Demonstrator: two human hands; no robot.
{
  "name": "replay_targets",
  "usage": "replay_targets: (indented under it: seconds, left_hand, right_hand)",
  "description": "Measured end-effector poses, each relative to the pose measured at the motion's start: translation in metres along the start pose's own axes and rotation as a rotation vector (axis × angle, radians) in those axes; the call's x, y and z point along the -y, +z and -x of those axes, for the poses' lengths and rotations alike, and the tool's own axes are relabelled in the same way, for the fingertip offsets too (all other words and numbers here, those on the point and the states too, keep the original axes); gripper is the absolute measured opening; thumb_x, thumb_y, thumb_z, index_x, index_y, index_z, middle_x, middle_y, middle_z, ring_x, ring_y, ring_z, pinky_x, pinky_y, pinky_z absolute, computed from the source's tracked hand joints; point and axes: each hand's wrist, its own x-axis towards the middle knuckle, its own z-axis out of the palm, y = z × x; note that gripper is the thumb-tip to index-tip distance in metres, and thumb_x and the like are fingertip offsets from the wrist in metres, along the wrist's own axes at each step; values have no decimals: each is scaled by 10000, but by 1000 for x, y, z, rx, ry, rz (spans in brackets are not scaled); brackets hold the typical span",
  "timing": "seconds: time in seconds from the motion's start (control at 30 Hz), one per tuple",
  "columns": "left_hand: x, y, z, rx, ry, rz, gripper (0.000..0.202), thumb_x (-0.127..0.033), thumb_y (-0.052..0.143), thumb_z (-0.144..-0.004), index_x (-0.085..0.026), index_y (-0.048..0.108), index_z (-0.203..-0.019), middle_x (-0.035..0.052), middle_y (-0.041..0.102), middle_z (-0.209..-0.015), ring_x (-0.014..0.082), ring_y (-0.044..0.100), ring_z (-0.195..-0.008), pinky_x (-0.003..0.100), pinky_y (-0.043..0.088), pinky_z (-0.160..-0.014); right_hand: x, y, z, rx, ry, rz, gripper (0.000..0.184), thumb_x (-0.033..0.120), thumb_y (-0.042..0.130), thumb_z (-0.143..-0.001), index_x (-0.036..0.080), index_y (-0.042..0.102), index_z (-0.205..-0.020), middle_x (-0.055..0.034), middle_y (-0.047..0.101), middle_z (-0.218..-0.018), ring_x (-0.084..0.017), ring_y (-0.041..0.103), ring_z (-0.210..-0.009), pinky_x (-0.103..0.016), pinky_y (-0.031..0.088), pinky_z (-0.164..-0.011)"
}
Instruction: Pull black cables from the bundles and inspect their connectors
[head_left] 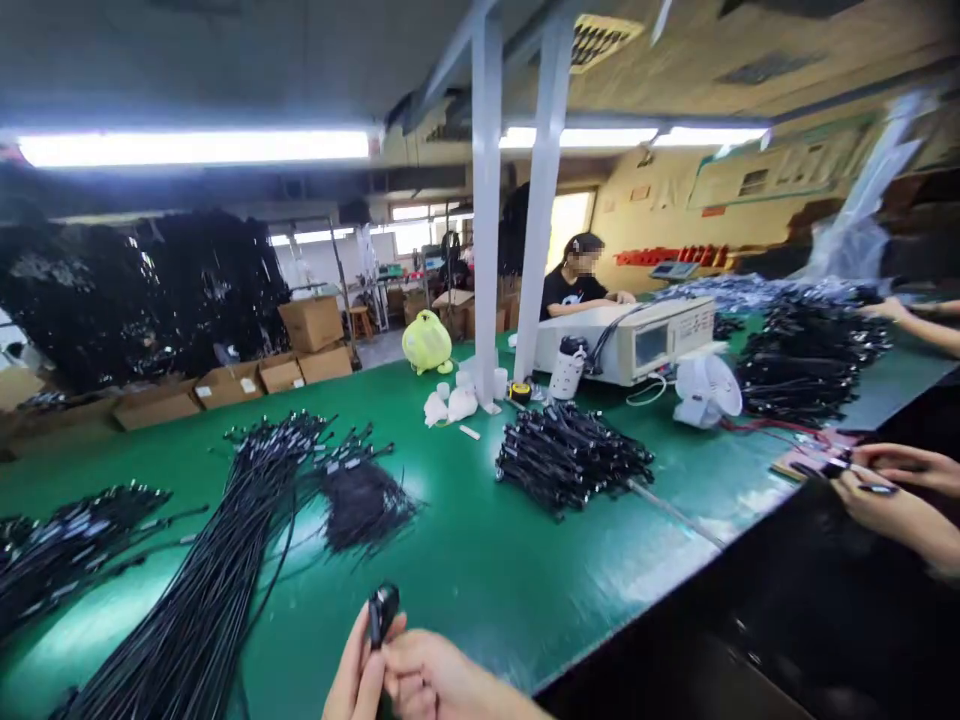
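At the bottom edge both my hands meet around a small black plug (382, 610). My left hand (354, 680) pinches its lower part from the left, fingers closed. My right hand (433, 682) is curled against it from the right. They hover just above the green table (487, 560). A long bundle of black cables (217, 570) lies to the left of my hands. A loose dark tangle of ties (364, 505) lies straight ahead.
A pile of short black cables (566, 455) lies mid-table, near a white test box (637, 340), a small white fan (705, 388) and a yellow toy (426, 342). A co-worker's hands (896, 495) work at the right edge. Another person sits at the far end. Cardboard boxes (225, 385) line the back.
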Motion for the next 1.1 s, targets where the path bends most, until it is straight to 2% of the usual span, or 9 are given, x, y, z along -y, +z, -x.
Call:
replay_targets:
  seconds: [0.17,0.3,0.37,0.43,0.53,0.63,0.73,0.93,1.1]
  left_hand:
    - [-38,19,9,-64,-130,32,589,-524,770,-689,-164,627,-1132,25,706,-821,166,670,-794,317,530,-861]
    - [-47,12,2,-63,-67,198,471,-544,650,-818,-164,592,-1091,-127,354,-520,38,307,-369,218,459,-539]
    - [-46,10,4,-47,-53,185,432,-535,592,-869,-166,592,-1093,-132,270,-515,37,205,-359,202,391,-473]
    - [-42,12,6,-45,-30,147,419,-520,581,-883,-182,587,-1131,-111,328,-543,50,271,-402,202,390,-499]
    - [-33,16,6,-6,-7,151,448,-494,656,-839,-209,585,-1179,-28,573,-780,91,534,-695,221,458,-720]
    - [-32,18,3,66,-60,249,443,-497,693,-805,-198,624,-1124,25,632,-970,151,572,-942,274,432,-903]
    - [-38,16,3,79,-111,294,436,-497,711,-786,-175,649,-1073,36,633,-915,167,572,-890,289,435,-859]
    - [-47,14,10,167,-205,356,374,-484,652,-840,-142,638,-989,-21,496,-678,88,427,-582,236,416,-595]
    - [-47,17,14,118,-204,264,376,-509,638,-843,-146,572,-918,-39,494,-600,77,425,-524,220,435,-556]
  right_hand:
    - [0,-1,9,-57,143,-28,493,454,503,-886,172,462,-483,35,382,-461,-79,307,-455,-223,224,-464]
    - [-18,-13,11,-82,70,9,265,375,611,-832,171,601,-664,33,493,-614,-106,422,-612,-226,317,-587]
    - [-23,-13,10,-182,-50,72,248,411,531,-880,192,630,-819,13,555,-717,-135,498,-685,-252,387,-657]
    - [-25,-5,8,-264,-178,98,302,434,467,-906,204,611,-1038,-38,618,-924,-174,578,-832,-301,455,-763]
    - [-27,11,-1,-281,-260,114,485,442,492,-890,199,464,-1309,-119,558,-1236,-229,572,-1086,-383,475,-920]
    - [-28,16,-8,-321,-291,219,552,408,495,-904,187,378,-1396,-150,505,-1326,-257,525,-1189,-440,443,-1007]
    - [-25,10,-8,-357,-368,296,520,383,494,-929,200,381,-1402,-145,504,-1330,-260,524,-1191,-454,437,-1027]
    - [-5,-7,0,-515,-496,248,352,377,558,-926,234,545,-1247,-72,582,-1115,-193,606,-887,-357,522,-808]
    - [9,-15,-3,-441,-482,300,152,288,569,-911,205,664,-997,-43,600,-942,-178,589,-854,-330,502,-802]
